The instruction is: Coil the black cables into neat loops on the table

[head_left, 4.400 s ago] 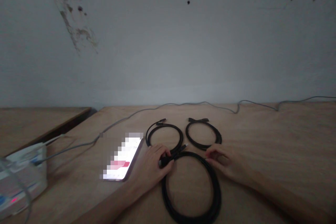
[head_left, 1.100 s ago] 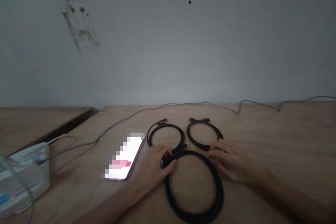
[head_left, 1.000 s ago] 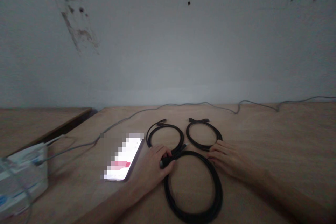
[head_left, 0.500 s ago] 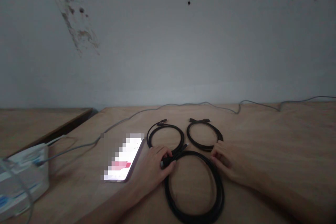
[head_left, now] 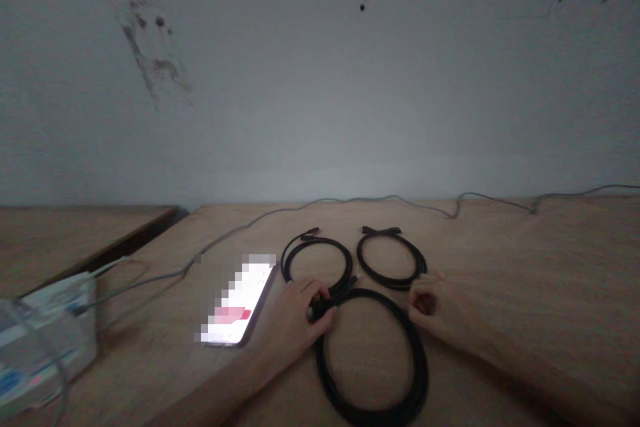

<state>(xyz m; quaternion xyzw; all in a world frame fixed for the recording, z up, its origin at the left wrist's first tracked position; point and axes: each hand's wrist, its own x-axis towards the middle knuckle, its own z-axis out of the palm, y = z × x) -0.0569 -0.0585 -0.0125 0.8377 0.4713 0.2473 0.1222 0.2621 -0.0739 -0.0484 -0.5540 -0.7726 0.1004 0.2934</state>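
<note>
I've got my left hand (head_left: pixel 295 312) closed round a black plug (head_left: pixel 319 310), right hand (head_left: pixel 429 303) curled.
Plug lies angled up-right at the top of the large black cable coil (head_left: pixel 373 410), nearer the left hand; right fingers sit at the coil's edge, grip unclear.

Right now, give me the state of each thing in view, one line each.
Left hand: closed around a black cable plug
Right hand: fingers curled at the large coil's edge
Large black cable coil: looped, flat on the table
Left small black cable coil: looped, flat
Right small black cable coil: looped, flat
Phone: face up, screen lit
</note>
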